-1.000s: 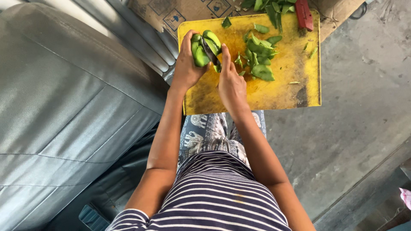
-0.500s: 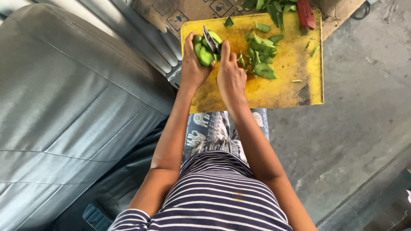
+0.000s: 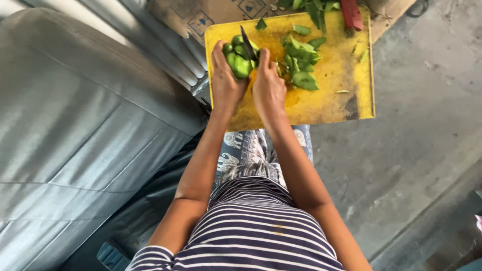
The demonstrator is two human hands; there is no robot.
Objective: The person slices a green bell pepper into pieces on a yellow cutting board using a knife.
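Observation:
A yellow cutting board (image 3: 326,100) lies across my lap. My left hand (image 3: 224,83) clasps a cluster of green vegetables (image 3: 240,64) at the board's far left. My right hand (image 3: 268,85) grips a dark-bladed knife (image 3: 248,44), its blade set upright into the green cluster. A pile of cut green pieces (image 3: 300,62) lies just right of my hands, near the board's middle.
A grey cushioned seat (image 3: 75,130) fills the left side. Flattened cardboard (image 3: 201,17) lies beyond the board. A red object (image 3: 351,12) and leafy greens (image 3: 311,6) sit at the board's far edge. Grey concrete floor (image 3: 422,150) spreads to the right.
The knife blade has shifted slightly within the green cluster as both hands stay together on it. The view has drifted a little; the board sits much the same.

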